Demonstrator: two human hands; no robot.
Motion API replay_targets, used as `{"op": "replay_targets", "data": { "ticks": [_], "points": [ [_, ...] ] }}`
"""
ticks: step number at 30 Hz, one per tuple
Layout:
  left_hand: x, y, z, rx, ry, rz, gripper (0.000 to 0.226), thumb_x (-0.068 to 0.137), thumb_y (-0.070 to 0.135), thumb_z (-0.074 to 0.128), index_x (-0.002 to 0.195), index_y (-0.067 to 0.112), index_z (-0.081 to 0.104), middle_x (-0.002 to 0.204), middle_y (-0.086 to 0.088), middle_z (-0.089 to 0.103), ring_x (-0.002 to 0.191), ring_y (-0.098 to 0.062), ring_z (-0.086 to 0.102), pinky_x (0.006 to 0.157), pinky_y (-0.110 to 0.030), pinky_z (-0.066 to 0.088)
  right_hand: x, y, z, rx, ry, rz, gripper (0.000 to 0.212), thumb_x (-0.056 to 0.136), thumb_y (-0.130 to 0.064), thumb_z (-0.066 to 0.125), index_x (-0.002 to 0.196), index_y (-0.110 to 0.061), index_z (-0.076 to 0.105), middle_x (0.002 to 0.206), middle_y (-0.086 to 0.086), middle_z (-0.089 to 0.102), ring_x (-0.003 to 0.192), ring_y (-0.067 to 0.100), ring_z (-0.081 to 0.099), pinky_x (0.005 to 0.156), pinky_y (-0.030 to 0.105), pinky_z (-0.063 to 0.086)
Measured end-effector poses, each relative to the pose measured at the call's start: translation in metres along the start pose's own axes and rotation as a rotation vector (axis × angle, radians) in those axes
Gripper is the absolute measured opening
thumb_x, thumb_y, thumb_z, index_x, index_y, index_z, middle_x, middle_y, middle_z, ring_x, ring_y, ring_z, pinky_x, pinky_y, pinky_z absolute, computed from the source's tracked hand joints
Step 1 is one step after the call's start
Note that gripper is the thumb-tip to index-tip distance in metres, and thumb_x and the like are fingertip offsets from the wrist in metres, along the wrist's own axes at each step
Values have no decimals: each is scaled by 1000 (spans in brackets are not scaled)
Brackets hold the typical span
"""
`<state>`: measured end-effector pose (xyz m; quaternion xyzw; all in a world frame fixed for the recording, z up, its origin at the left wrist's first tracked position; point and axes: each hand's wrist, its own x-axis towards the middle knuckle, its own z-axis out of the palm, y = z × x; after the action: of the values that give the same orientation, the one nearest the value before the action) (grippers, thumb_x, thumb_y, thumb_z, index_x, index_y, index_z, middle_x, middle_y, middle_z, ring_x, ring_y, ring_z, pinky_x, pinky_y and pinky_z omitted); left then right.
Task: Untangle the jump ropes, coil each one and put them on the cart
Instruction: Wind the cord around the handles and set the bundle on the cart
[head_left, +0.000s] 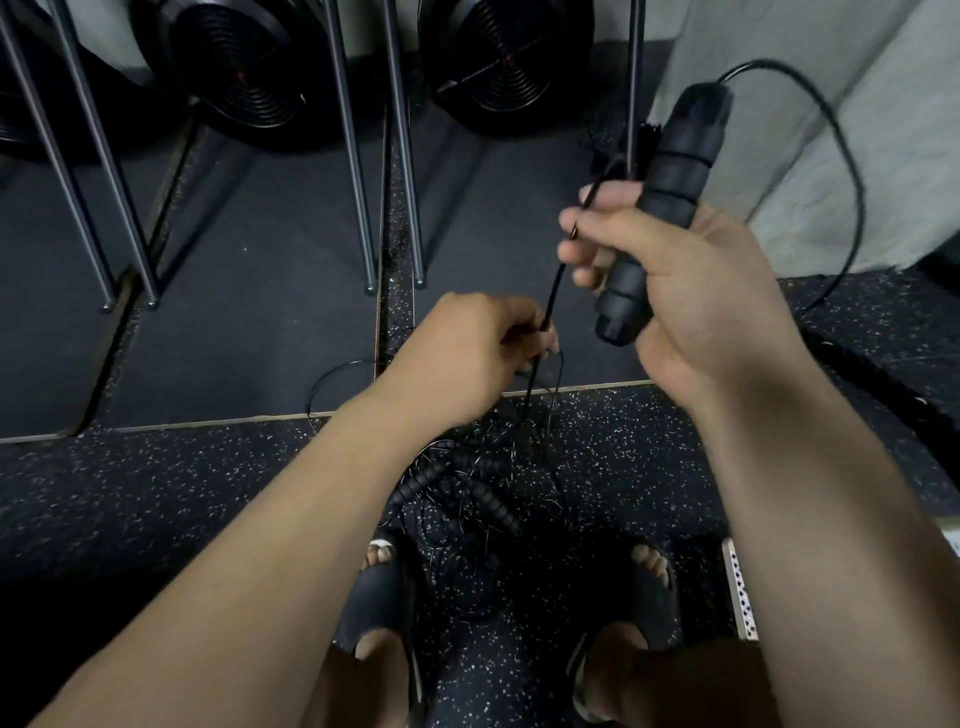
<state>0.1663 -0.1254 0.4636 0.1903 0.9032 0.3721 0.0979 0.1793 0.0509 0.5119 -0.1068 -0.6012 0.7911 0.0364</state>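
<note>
We're gripping the black ribbed foam jump-rope handle (670, 171) in the right hand (691, 280). Fingers are wrapping round its lower half, and the handle is standing near upright, tilting slightly right, well above the floor. That hand's fingertips (576, 223) are also pinching a thin black cord (551, 299) just left of the handle. A cord is leaving the handle's top end, looping wide to the right and dropping toward the floor (can't confirm it's the same run we're pinching).

The left hand (467, 353) is sitting lower and to the left, fingers curled and pinching the thin cord below the right hand's pinch. The short stretch between the two hands is running straight. Below the left hand the cord is dropping into the tangled pile of black jump ropes (467, 483). The pile is lying on the dark speckled rubber floor (156, 493), just ahead of our feet in black slide sandals (382, 597), and more ribbed handles are showing in it.

Behind the pile, grey metal rack legs (358, 156) are standing on dark mats, with round black weight plates (244, 67) sitting at the back. A thick black braided rope (857, 374) is lying on the floor at right.
</note>
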Motion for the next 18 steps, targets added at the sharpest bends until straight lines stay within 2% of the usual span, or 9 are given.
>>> {"op": "replay_targets", "data": {
  "ticks": [1, 2, 4, 6, 8, 10, 13, 15, 18],
  "points": [
    [1, -1, -1, -15, 25, -5, 18, 104, 29, 67, 91, 19, 75, 76, 6, 75, 71, -3, 69, 77, -30, 55, 2, 4, -2, -77, 3, 30, 26, 94, 1, 76, 119, 1, 70, 101, 17, 76, 82, 21, 76, 67, 27, 57],
    [1, -1, -3, -23, 63, -3, 18, 104, 29, 68, 90, 19, 73, 78, 4, 76, 72, -8, 70, 76, -32, 55, 3, 7, -4, -179, -8, 51, 26, 92, 3, 75, 117, -1, 72, 99, 17, 77, 80, 21, 76, 66, 27, 57],
    [1, 0, -9, -59, 151, 3, 18, 103, 27, 69, 89, 17, 73, 79, 4, 75, 66, -4, 63, 67, -30, 51, 4, 16, -8, -397, -55, 78, 27, 87, 7, 73, 109, -8, 75, 95, 16, 80, 78, 22, 77, 68, 30, 59],
    [1, 1, -15, -160, 211, -9, 20, 105, 25, 68, 87, 17, 72, 79, 6, 75, 66, -2, 61, 65, -25, 48, 4, 23, -10, -544, -114, 120, 28, 83, 7, 73, 103, -11, 75, 88, 11, 80, 78, 23, 78, 75, 41, 66],
    [0, -1, -19, -293, 256, -17, 21, 105, 23, 67, 88, 15, 74, 83, 3, 77, 76, -9, 69, 75, -27, 52, 3, 29, -7, -620, -197, 160, 21, 81, 3, 76, 95, -11, 75, 82, 6, 77, 75, 24, 76, 85, 55, 64],
    [0, -2, -20, -413, 293, -10, 22, 105, 22, 66, 87, 12, 74, 84, 1, 78, 79, -11, 69, 80, -34, 53, 3, 35, -3, -641, -230, 143, 14, 80, -3, 79, 92, -9, 74, 81, 10, 76, 72, 23, 74, 88, 61, 61],
    [-1, 1, -21, -521, 316, -11, 25, 106, 19, 65, 85, 10, 72, 80, 5, 76, 78, -7, 67, 77, -29, 50, 3, 38, 2, -648, -180, 67, 15, 81, -12, 84, 93, -11, 76, 87, 12, 79, 71, 18, 73, 78, 51, 64],
    [-1, 3, -23, -590, 337, -18, 24, 107, 16, 64, 87, 5, 71, 82, 0, 77, 79, -11, 69, 74, -27, 51, 1, 36, 7, -629, -174, 27, 14, 82, -14, 86, 91, -14, 76, 85, 9, 79, 70, 18, 72, 72, 44, 63],
    [1, 5, -25, -699, 374, -39, 21, 106, 15, 64, 87, 10, 71, 85, -6, 75, 79, -15, 67, 73, -30, 50, -2, 36, 11, -646, -149, -62, 13, 80, -17, 85, 86, -15, 74, 75, 6, 77, 70, 26, 75, 78, 54, 64]
  ]
}}
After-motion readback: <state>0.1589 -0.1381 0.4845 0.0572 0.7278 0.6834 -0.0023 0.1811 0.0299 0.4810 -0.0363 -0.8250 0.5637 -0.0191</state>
